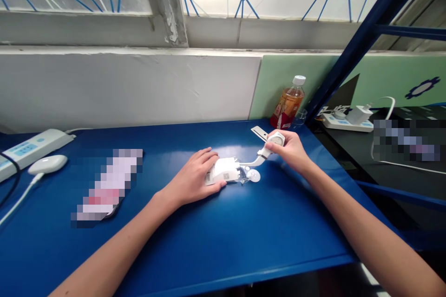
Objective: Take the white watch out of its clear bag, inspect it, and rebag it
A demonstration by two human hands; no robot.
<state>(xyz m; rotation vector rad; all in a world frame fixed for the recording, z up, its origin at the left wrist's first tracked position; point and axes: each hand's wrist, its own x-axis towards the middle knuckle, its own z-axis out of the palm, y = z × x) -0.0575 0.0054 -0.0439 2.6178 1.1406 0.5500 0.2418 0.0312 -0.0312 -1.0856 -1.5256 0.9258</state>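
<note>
My left hand (194, 177) lies across the end of a white packet (226, 170), its thumb and fingers closed around the sides. The packet rests on the blue desk and bears small print. Clear plastic and a small white disc (253, 176) stick out at its right end. Pinched in my right hand (290, 149) is a white round-headed device (275, 139), raised a little above the desk. A curved white stem (256, 162) runs from the device down to the packet. Beyond my right fingers a flat white slotted strip (259, 133) sticks out; its other end is hidden.
A drink bottle (288, 104) stands by the wall at the back of the blue desk (209, 241). To the left lie a blurred phone-like slab (110, 185), a white oval device (48, 164) with a cable and a power strip (33, 151). A blue metal frame (358, 39) rises at right.
</note>
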